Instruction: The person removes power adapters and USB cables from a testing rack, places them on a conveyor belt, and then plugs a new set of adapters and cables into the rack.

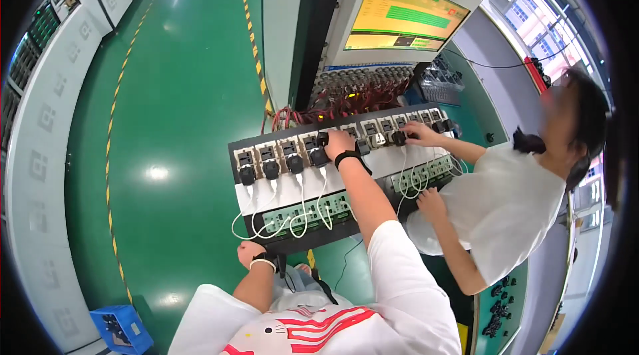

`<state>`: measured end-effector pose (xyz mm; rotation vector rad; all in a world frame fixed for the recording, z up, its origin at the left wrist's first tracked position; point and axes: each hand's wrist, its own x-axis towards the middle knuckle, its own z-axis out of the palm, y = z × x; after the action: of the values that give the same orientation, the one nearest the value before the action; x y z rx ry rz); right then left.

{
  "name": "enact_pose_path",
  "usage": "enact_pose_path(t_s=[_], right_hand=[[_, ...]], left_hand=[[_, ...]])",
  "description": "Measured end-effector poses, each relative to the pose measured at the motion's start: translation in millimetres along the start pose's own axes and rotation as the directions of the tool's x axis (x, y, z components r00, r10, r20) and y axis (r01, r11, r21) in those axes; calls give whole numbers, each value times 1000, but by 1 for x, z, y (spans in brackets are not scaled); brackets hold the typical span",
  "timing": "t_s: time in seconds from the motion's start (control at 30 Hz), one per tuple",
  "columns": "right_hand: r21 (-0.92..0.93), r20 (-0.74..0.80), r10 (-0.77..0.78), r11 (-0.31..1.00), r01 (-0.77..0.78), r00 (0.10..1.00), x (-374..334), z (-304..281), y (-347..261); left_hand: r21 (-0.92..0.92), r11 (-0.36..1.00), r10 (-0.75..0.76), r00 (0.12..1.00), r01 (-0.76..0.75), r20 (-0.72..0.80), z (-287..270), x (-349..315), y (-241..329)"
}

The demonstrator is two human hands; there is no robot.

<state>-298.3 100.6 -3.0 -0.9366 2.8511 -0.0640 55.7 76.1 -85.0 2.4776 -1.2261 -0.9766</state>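
My right hand (pixel 340 145) reaches to the row of sockets and closes round a black power adapter (pixel 324 138), largely covered by the fingers. To its left, black adapters (pixel 294 163) are plugged into white socket modules (pixel 267 151), with white cables (pixel 301 203) running down to a green circuit board (pixel 306 214). Curled at the rack's near left edge is my left hand (pixel 250 253); whatever its fingers hold is hidden. On the right, a co-worker's hand (pixel 421 134) touches another black adapter (pixel 399 137), and their other hand (pixel 432 204) is by the second green board (pixel 423 175).
Behind the sockets stands a cabinet with a lit yellow-green screen (pixel 405 17) and red wires (pixel 353 103). The co-worker (pixel 512 202) sits close on my right. A blue crate (pixel 121 330) is on the green floor at lower left; black adapters (pixel 496 315) lie at lower right.
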Motion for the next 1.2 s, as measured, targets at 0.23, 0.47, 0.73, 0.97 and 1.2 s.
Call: enact_pose_path(t_s=[0.23,0.47,0.73,0.97,1.2], right_hand=[[263,-187,42,965,9,981,-4,-6,0],[871,-385,427,462,169,818,-47,-21,14],[901,-318,802,421,-101,505,-192,35,55],[967,238,848,-250,-38,473,-243,86,120],[830,435,748,-549,99,501,-223,86,169]], left_hand=[[111,988,107,994,-109,23,7,5,-1],[89,987,131,991,-133,20,14,11,-7],[308,777,415,814,-550,407,35,76,-55],[-25,759,603,688,-651,405,70,165,-117],[-316,939,132,705,136,697,-12,20,18]])
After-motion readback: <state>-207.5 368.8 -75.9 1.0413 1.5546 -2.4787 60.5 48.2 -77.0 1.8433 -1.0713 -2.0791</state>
